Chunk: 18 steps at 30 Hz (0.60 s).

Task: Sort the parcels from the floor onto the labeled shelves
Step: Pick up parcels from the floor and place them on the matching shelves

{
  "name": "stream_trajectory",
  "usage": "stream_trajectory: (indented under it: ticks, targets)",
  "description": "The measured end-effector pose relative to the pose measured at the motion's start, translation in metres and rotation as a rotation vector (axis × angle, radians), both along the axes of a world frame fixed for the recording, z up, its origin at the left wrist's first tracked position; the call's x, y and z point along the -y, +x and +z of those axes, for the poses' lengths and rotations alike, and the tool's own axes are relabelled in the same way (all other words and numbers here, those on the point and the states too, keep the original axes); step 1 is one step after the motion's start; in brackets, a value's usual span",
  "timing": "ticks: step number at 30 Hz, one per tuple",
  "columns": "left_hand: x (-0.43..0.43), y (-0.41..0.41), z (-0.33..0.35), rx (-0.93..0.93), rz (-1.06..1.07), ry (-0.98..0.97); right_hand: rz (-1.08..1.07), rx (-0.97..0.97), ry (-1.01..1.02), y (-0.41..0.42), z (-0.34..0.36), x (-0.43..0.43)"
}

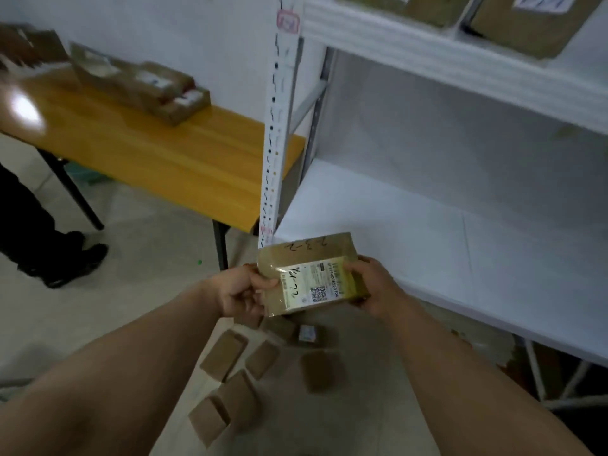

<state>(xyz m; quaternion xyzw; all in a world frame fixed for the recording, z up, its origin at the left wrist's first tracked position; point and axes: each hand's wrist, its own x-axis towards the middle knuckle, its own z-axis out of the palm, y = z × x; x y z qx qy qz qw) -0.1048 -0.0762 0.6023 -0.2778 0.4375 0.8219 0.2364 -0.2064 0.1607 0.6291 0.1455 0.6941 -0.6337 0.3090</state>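
**Parcel up in both hands at the shelf's front left corner**

Both hands are on it. The left grip (245,291) has its fingers curled round the near left edge of the brown parcel (304,258), thumb on top. The right grip (371,287) clamps the right edge, fingertips over the end of the printed label (312,284). So each grip is closed on the same parcel, which is held flat and label up, off the floor. Handwritten numbers run across its top and across the label, too smeared to read with confidence.

The parcel sits in the air just off the front left corner of the white shelf (411,232), beside the perforated upright (274,133). Its far edge overlaps that corner in view, and I cannot tell if they touch.

Down on the floor (131,291), under the forearms, lie more brown parcels (223,355), scattered and apart. Boxes (526,24) sit on the shelf above. To the left, a yellow desk (164,153) carries cartons (141,83) at its far edge. Dark shoes (79,255) stand beside the desk leg.
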Motion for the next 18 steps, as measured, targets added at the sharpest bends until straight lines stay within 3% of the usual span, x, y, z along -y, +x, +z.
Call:
stream_trajectory:
  ticks: [5,9,12,18]
  targets:
    - [0.014,-0.001,0.056,-0.210,0.099,0.029,-0.030,-0.065,-0.111,0.003,0.058,0.007]
    - [0.007,-0.003,0.085,-0.309,0.142,0.110,0.144,-0.120,-0.143,0.009,0.084,0.020]
    - [0.001,-0.006,0.100,-0.358,0.056,0.111,0.191,-0.214,-0.143,0.006,0.110,0.033]
    - [0.020,-0.010,0.133,-0.315,-0.102,-0.137,0.229,-0.409,-0.066,-0.019,0.176,0.027]
